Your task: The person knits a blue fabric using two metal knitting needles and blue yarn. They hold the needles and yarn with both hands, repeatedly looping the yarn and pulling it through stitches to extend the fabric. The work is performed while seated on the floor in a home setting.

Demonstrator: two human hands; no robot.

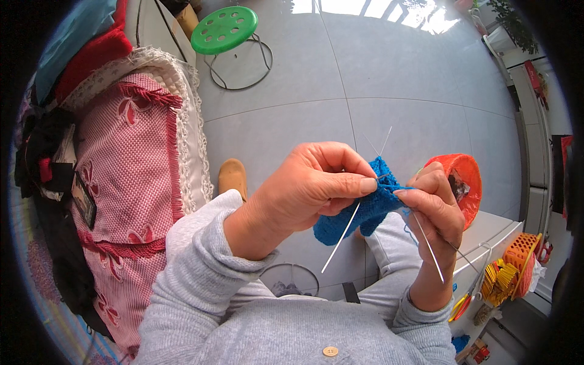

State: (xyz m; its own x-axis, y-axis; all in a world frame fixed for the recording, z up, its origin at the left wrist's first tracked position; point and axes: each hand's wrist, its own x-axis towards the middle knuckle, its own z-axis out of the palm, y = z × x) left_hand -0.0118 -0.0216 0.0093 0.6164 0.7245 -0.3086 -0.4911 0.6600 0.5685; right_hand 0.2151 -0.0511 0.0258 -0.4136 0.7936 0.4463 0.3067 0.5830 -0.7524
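A piece of blue knitting point(358, 219) hangs between my hands, with several thin metal knitting needles point(340, 239) sticking out of it at different angles. My left hand point(315, 185) pinches its upper edge and a needle between thumb and forefinger. On the other side, my right hand point(433, 203) holds a needle and a taut strand of blue yarn point(397, 186) close to the same edge. Two needle ends point away from me above the work, and others slant down below it. Loose blue yarn point(408, 228) dangles under my right hand. My fingers partly hide the stitches.
At left is a sofa with a red-and-white woven cover point(132, 182) and a smartphone point(84, 200) on it. A green stool point(224, 29) stands ahead on the tiled floor. Right are an orange-red bin point(470, 191), a white cabinet point(490, 230), scissors point(461, 306) and an orange basket point(521, 248).
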